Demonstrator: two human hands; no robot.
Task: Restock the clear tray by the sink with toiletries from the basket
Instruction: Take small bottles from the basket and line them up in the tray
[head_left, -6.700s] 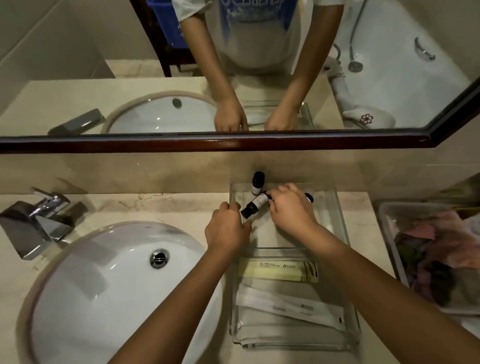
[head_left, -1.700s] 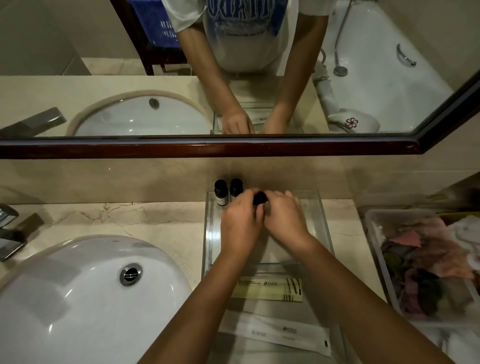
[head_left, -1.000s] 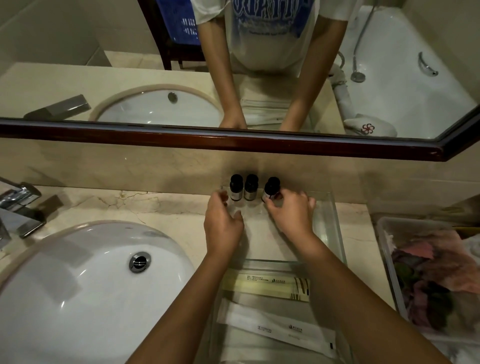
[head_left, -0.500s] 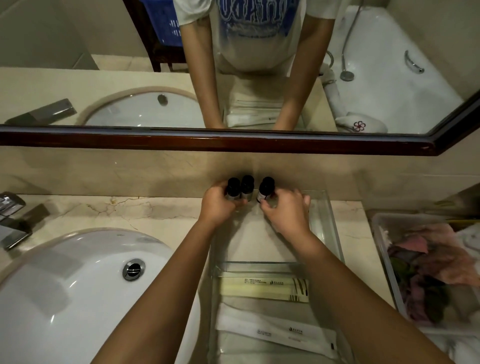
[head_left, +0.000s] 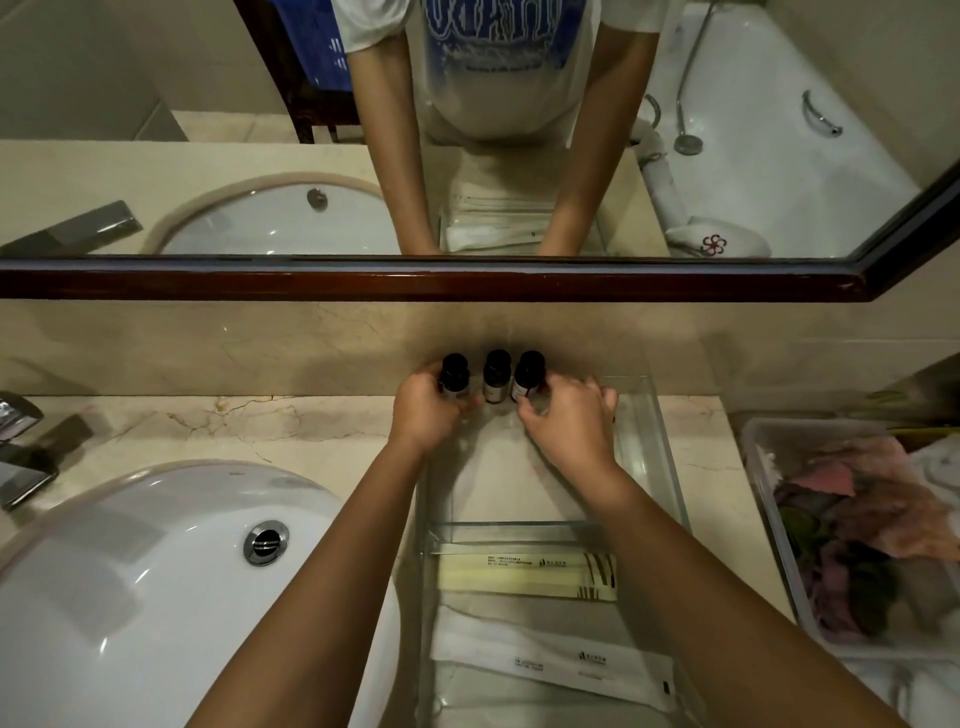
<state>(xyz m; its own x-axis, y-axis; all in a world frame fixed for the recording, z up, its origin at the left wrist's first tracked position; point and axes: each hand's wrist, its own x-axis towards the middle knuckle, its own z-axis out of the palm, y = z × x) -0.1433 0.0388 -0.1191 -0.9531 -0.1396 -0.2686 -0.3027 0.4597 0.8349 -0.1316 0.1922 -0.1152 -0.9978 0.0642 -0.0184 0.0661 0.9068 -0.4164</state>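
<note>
Three small dark bottles with black caps stand upright in a row at the far end of the clear tray (head_left: 660, 467). My left hand (head_left: 423, 410) grips the left bottle (head_left: 454, 370). My right hand (head_left: 566, 421) pinches the right bottle (head_left: 529, 371). Between them stands the middle bottle (head_left: 496, 374); whether a finger touches it I cannot tell. The tray's near compartment holds a yellow packet (head_left: 524, 569) and a white packet (head_left: 550, 660), both lying flat.
A white sink (head_left: 130, 597) with a drain lies at the left and a chrome tap (head_left: 21, 452) at the far left. A white basket (head_left: 769, 525) of pink and dark items stands at the right. The mirror's wooden frame (head_left: 467, 280) runs above the counter.
The third bottle was stood upright beside the other two. My left hand has closed round the left bottle, and both hands now hold the row against the tray's far end.
</note>
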